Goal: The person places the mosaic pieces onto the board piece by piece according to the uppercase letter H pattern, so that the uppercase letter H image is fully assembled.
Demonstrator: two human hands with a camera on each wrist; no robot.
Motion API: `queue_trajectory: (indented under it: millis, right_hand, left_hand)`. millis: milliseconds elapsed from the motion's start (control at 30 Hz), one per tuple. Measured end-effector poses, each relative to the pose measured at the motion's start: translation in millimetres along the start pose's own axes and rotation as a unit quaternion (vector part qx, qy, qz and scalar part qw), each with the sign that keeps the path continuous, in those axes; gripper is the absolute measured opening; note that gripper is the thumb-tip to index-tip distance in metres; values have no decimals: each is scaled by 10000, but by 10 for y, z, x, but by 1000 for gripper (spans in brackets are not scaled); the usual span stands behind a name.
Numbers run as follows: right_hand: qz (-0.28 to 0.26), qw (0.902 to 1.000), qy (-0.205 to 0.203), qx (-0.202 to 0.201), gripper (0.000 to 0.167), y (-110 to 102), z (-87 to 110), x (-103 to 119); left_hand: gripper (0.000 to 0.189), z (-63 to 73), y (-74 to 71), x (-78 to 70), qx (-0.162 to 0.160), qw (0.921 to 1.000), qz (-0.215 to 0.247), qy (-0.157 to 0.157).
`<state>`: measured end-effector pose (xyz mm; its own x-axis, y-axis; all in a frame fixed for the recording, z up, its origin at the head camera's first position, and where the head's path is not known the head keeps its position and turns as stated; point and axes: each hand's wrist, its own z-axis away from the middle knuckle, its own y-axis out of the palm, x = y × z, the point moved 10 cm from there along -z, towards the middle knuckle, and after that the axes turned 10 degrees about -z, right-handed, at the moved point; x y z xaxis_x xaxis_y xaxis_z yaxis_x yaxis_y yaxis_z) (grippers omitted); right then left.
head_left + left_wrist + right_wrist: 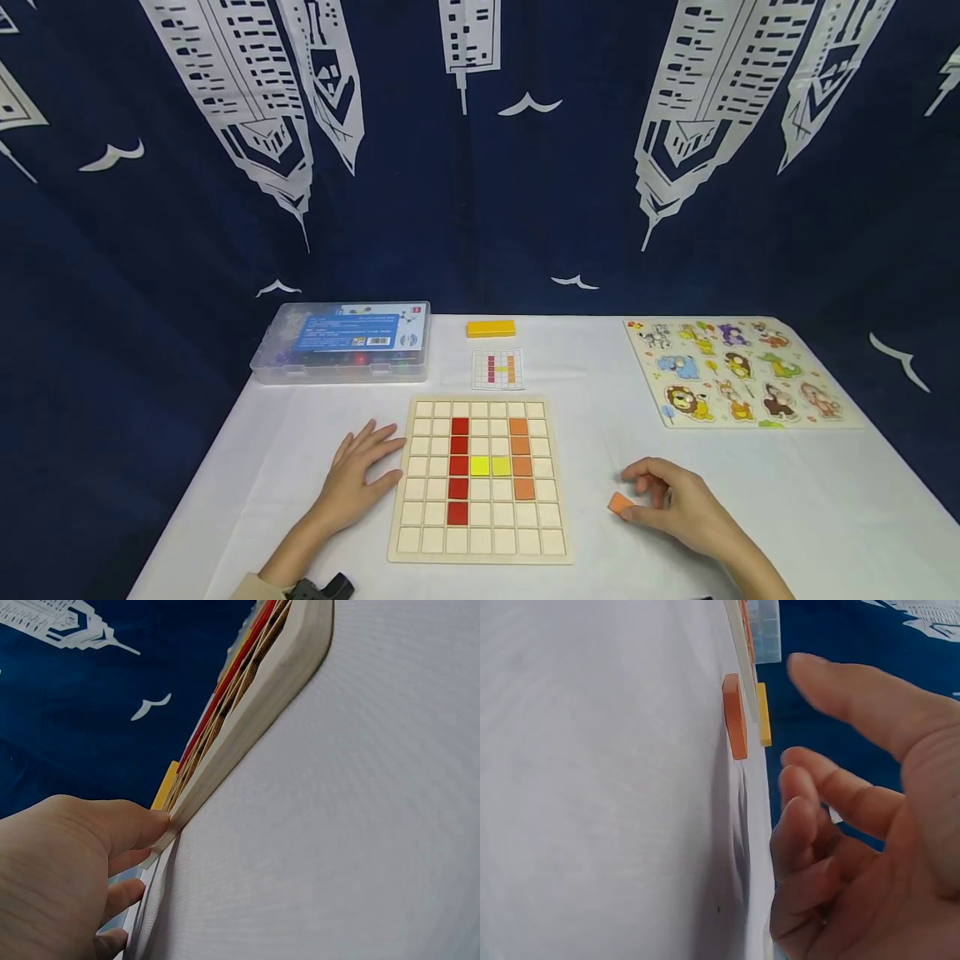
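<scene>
A wooden grid board [481,542] lies on the white table in the head view. It carries a column of several red tiles [458,466], two yellow tiles [490,466] and a column of several orange tiles [521,467]. My left hand [362,475] rests beside the board, fingers spread, thumb and fingertips at its left edge; the left wrist view shows the thumb [139,825] against that edge. To the right of the board, a loose orange tile [736,720] lies on the cloth. Over it hovers my right hand [678,508], thumb and fingers apart, with nothing between them.
Behind the board lie a small pattern card [497,369] and a yellow block [491,329]. A clear plastic case [360,342] with a blue label is at the back left, an animal puzzle board [738,375] at the back right. A dark curtain hangs behind.
</scene>
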<state>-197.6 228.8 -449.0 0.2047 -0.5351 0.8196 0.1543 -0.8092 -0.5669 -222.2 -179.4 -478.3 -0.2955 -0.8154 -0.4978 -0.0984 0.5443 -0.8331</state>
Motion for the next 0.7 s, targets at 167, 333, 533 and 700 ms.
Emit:
queue_trajectory:
  millis: [167, 333, 533, 700]
  right_hand:
    - [-48, 9991, 85, 401, 41, 66, 6, -112]
    - [87, 9985, 129, 523, 40, 113, 7, -150]
    - [397, 9984, 68, 391, 39, 108, 3, -147]
    - [586, 9979, -53, 273, 38, 101, 6, -120]
  left_hand:
    - [43, 9, 9, 3, -6, 10000, 41, -38]
    - [43, 12, 1, 7, -13, 10000, 41, -69]
    - [44, 5, -11, -2, -44, 10000, 16, -19]
    - [43, -2, -12, -10, -31, 10000, 28, -12]
